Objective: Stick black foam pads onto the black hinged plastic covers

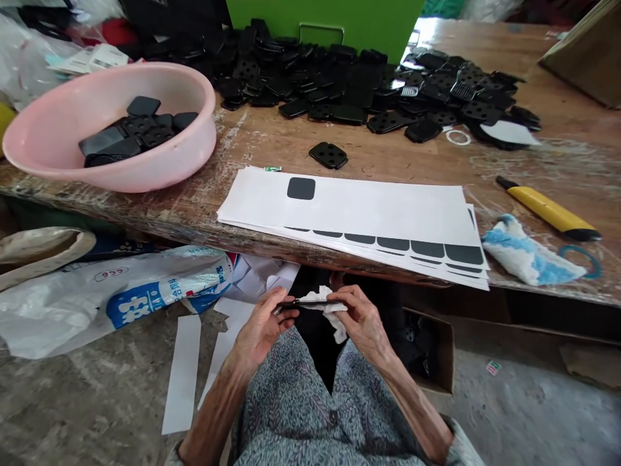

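A yellow utility knife (547,209) lies beside a blue-stained rag (526,254) on the wooden workbench (572,129).

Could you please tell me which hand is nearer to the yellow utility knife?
Right. The right hand is below and to the left of the yellow utility knife in this view; the left hand is farther left.

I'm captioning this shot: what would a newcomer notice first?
A large heap of black pads covers the far side of the wooden workbench, with more in a pink basin at left. Nearer, white sheets lie at the bench's edge. Below it, the left hand and right hand hold a thin black strip and white cloth.
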Tool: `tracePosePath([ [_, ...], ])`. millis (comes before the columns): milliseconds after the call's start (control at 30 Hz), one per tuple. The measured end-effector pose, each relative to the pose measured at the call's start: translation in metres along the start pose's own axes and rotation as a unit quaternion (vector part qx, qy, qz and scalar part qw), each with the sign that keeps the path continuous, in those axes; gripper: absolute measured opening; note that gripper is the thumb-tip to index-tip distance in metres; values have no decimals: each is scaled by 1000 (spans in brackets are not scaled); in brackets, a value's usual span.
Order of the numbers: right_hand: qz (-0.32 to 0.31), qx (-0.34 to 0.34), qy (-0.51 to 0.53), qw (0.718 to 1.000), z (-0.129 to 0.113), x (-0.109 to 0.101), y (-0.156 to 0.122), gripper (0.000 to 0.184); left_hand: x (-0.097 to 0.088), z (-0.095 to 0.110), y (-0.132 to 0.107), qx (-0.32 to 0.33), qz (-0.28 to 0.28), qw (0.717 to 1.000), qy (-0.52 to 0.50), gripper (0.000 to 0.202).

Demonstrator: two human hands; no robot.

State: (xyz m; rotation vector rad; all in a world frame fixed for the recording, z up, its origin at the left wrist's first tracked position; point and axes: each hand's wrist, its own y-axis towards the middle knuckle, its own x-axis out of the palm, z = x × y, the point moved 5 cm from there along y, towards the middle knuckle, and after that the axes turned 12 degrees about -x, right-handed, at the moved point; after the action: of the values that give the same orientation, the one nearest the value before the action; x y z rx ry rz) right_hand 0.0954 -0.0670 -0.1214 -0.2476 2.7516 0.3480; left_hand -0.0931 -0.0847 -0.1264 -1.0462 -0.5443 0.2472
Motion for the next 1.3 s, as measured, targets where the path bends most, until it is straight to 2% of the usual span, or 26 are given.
tracePosePath([
  [100,-4,50,24,998,38,30,-6,19,-27,-1,21,88,73,987,114,26],
  [233,14,86,5,996,75,55,-9,31,-43,-9,45,102,67,976,178,29],
  [333,40,104,-11,994,81,65,-19,42,-45,-21,54,92,56,977,184,32],
  [467,70,116,-9,991,71,80,-35,49,-48,-34,58,85,59,984,146,41],
  [633,77,155,64,983,73,83,-32,22,-53,-29,47,102,39,992,68,48],
  [700,82,197,107,971,79,77,-29,25,-56,-28,33,80,18,996,46,48],
  [800,70,270,191,941,76,70,-31,40,-54,-33,2,8,-39,998,-39,43],
  [900,55,314,278,906,52,60,-34,49,-41,-33,-32,-54,-66,988,-131,33],
  [1000,43,316,335,887,13,43,-31,45,-19,-16,-58,-62,-71,983,-155,30],
  [1100,39,308,417,854,-22,23,-21,37,14,21,-70,8,-119,986,-113,22],
  [1200,78,270,503,817,-51,-7,2,32,53,63,-72,101,-183,977,-35,22],
  [1233,85,253,507,819,-58,-20,12,33,65,76,-71,125,-197,972,-15,22],
  [1300,93,219,483,843,-70,-49,37,37,87,96,-66,149,-214,965,7,19],
])
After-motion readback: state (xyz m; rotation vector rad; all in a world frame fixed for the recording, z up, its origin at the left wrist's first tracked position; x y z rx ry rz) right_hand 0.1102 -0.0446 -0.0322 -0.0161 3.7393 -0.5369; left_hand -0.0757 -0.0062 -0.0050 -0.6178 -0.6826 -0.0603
